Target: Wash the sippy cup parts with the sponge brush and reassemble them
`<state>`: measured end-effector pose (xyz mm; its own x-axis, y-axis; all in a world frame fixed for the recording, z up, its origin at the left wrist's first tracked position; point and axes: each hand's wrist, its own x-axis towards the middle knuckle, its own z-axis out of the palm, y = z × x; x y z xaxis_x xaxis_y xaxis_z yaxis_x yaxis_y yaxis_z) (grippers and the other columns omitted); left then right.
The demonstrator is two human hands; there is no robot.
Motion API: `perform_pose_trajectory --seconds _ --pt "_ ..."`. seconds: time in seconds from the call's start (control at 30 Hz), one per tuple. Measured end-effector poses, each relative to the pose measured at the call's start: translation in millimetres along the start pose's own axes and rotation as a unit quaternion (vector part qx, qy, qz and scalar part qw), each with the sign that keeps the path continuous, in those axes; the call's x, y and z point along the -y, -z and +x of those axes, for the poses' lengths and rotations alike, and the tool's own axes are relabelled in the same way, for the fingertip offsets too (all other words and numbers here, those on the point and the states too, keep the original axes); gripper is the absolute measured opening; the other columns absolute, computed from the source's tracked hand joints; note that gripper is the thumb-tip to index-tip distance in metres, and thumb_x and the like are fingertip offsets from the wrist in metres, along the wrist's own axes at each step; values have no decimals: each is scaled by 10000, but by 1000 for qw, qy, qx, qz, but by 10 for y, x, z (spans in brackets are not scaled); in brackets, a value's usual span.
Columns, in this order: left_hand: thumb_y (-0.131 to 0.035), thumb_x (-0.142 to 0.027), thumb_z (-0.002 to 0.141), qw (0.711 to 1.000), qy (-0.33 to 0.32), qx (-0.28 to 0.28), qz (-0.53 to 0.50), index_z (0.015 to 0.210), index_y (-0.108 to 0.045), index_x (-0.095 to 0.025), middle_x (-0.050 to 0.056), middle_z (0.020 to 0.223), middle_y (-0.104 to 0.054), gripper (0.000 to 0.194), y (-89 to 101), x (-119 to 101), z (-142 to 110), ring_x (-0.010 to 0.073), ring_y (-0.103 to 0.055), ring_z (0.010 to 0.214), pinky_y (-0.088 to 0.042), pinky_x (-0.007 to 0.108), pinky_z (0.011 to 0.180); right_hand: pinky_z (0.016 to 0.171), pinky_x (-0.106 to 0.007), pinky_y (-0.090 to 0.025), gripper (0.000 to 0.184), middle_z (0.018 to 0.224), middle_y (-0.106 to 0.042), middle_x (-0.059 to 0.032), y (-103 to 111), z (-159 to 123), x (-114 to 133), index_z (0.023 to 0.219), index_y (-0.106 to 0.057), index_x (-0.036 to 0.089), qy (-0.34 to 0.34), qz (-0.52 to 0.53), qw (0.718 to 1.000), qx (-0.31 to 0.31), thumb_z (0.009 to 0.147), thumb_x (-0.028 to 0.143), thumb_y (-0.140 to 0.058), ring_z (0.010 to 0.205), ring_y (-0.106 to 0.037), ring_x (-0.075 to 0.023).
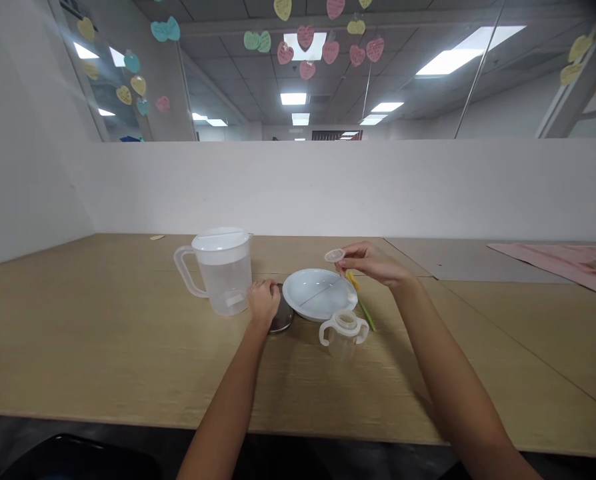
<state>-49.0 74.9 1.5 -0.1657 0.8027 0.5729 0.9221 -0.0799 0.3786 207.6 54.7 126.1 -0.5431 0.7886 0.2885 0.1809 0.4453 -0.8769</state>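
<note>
My right hand point(373, 263) pinches a small translucent round cup top point(335, 255) above the far right rim of a white bowl point(298, 277). A thin straw-like line point(321, 292) runs from below it across the bowl. In front of the bowl stands a clear two-handled sippy cup point(345, 333), its mouth uncovered. My left hand point(264, 301) rests with fingers curled in, between a lidded translucent pitcher point(223, 273) and a dark round dish or lid point(282, 319). I see nothing in its fingers, which are partly hidden.
A yellow-and-green thin utensil or brush point(365, 310) lies right of the bowl. The wooden table point(128, 333) meets a white wall behind. A pink cloth point(553, 257) lies at the far right, and a small pale flat piece point(157, 237) at the back left.
</note>
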Motion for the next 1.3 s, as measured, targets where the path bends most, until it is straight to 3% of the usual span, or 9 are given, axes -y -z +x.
perform_pose_trajectory --seconds 0.27,0.53,0.77,0.9,1.3 --pt "-448 -167 806 998 17 59 27 912 -693 -192 89 919 -700 268 -58 52 25 209 -615 877 -410 287 763 746 -310 -466 338 744 -664 -44 20 -63 57 818 -699 131 -27 -41 993 106 649 424 -702 750 -598 -171" --pt "-479 -180 780 996 20 76 49 802 -684 -190 102 846 -699 206 -105 96 28 216 -625 832 -413 284 703 742 -298 -453 303 734 -667 -37 52 -64 49 827 -707 138 -9 -21 997 69 654 387 -706 750 -598 -164" --pt "-487 -120 753 996 23 71 41 783 -675 -187 94 837 -691 202 -94 94 34 218 -618 835 -411 286 704 748 -296 -444 284 747 -664 -37 67 -73 59 813 -704 137 -19 -32 994 99 665 379 -699 762 -591 -164" --pt "-453 -101 765 998 32 51 32 800 -662 -190 88 855 -678 229 -45 67 29 222 -605 857 -417 297 717 752 -298 -444 286 757 -672 -41 57 -74 60 808 -702 137 -20 -24 995 99 650 375 -714 768 -597 -167" --pt "-406 -72 762 993 -10 -98 -68 877 -604 -172 89 911 -606 250 -7 45 20 246 -536 935 -422 355 833 745 -284 -450 283 761 -674 -41 33 -49 41 824 -702 131 -15 -8 993 117 659 360 -720 756 -598 -151"
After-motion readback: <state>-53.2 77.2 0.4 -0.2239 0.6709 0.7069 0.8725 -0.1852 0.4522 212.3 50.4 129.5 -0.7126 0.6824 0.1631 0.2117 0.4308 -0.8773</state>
